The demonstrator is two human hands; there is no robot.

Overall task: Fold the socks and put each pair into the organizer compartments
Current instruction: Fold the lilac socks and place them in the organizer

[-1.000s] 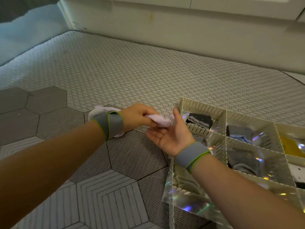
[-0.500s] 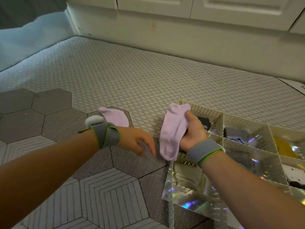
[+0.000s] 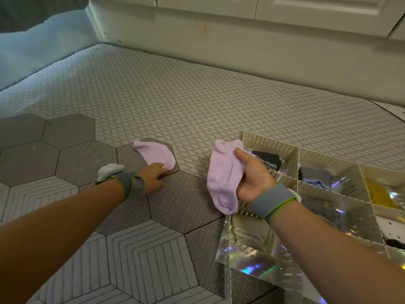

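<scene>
Right hand (image 3: pixel 252 178) is closed round the held lilac sock (image 3: pixel 223 178), thumb on top. The sock hangs toe-down over the near-left corner of the organizer (image 3: pixel 271 143). Looks parked there so it stays flat and ready to be matched.

Left hand (image 3: pixel 153 174) is stretched out low, fingertips at the toe end of the lying lilac sock (image 3: pixel 154 153) on the hexagon mat (image 3: pixel 197 106). Can't tell if it's pinched yet. Likely fetching the mate so the pair can be folded together.

Counts:
- lilac socks: 2, one held and one on the mat
- white sock (image 3: pixel 109 170): 1, on the mat, half hidden behind the left wrist
- organizer: 1, clear iridescent walls
- compartments showing contents: 6, more probably cut off at the right edge
- grey wristbands (image 3: pixel 129 185): 2, one per wrist
</scene>
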